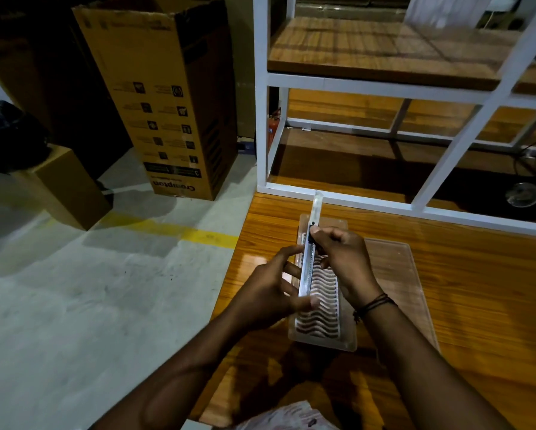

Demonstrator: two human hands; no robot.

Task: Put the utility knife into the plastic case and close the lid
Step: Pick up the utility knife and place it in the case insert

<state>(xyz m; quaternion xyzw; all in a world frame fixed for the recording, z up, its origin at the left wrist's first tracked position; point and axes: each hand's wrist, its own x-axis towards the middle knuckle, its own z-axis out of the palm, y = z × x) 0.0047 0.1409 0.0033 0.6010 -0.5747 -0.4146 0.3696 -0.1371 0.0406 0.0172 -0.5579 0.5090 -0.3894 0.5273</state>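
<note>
**Holding a utility knife over its open case**

Glossy orange-brown wooden tabletop (446, 274) is filling the lower right, with a white metal shelving frame (262, 119) standing at its far edge and a tall brown cardboard box (167, 103) sitting on the grey concrete floor (58, 305) to the left. I am holding a slim silver utility knife (307, 265) with both hands, its long body pointing away from me. My left hand (272, 290) is gripping the near end between thumb and fingers. My right hand (344, 262), a dark cord bracelet (373, 304) on its wrist, is pinching the knife near its black slider. Directly beneath the knife, a clear plastic case (322, 330) is lying open on the table, showing a wavy-patterned insert, with its transparent lid (400, 274) lying flat to the right.
</note>
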